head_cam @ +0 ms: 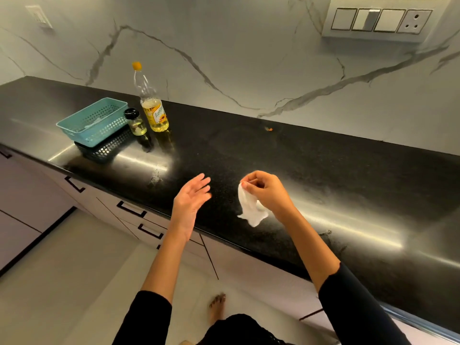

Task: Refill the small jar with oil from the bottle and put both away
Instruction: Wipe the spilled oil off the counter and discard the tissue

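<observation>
A clear oil bottle (151,103) with an orange cap and yellow oil in its lower part stands upright on the black counter (311,165). Just left of it stands a small glass jar (136,122) with a black lid. Both are far to the upper left of my hands. My right hand (267,190) pinches a crumpled white tissue (250,207) that hangs just above the counter. Beside it, to the left, my left hand (190,197) hovers over the counter's front edge with straight fingers, holding nothing.
A teal plastic basket (74,125) sits left of the jar, with something white inside. A small orange speck (269,129) lies near the marble wall. Drawers with dark handles (131,209) run under the counter. A switch panel (380,19) is on the wall.
</observation>
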